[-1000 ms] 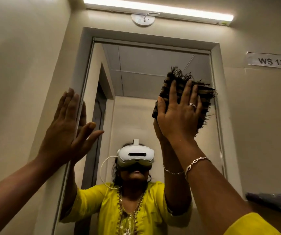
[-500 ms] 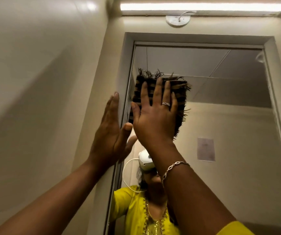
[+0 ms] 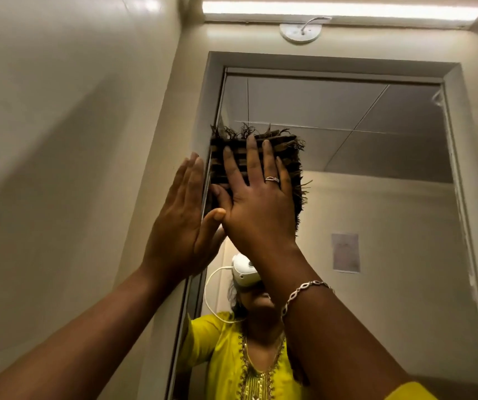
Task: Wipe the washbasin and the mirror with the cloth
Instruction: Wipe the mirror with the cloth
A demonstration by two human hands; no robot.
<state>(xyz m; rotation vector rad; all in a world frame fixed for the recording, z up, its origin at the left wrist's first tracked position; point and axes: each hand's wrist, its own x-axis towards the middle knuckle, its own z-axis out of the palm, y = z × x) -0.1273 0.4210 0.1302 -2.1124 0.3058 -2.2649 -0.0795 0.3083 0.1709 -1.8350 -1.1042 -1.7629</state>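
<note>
Cloth (image 3: pixel 286 157) pressed flat against mirror (image 3: pixel 376 174) by right hand (image 3: pixel 256 203).

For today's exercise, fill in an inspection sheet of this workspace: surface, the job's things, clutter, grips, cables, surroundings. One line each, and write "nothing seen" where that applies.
Surface: mirror in a pale frame, reflecting the person and a ceiling.
Job's things: dark fringed cloth pressed flat on the glass at its left edge; washbasin not in view.
Clutter: nothing seen.
Grips: right hand flat, fingers spread on the cloth; left hand open, palm against the frame's left side.
Cables: white cable from the headset, seen in the reflection; a short wire at the round ceiling fitting.
Surroundings: beige walls, lit tube light above, paper sheet on the reflected wall.
</note>
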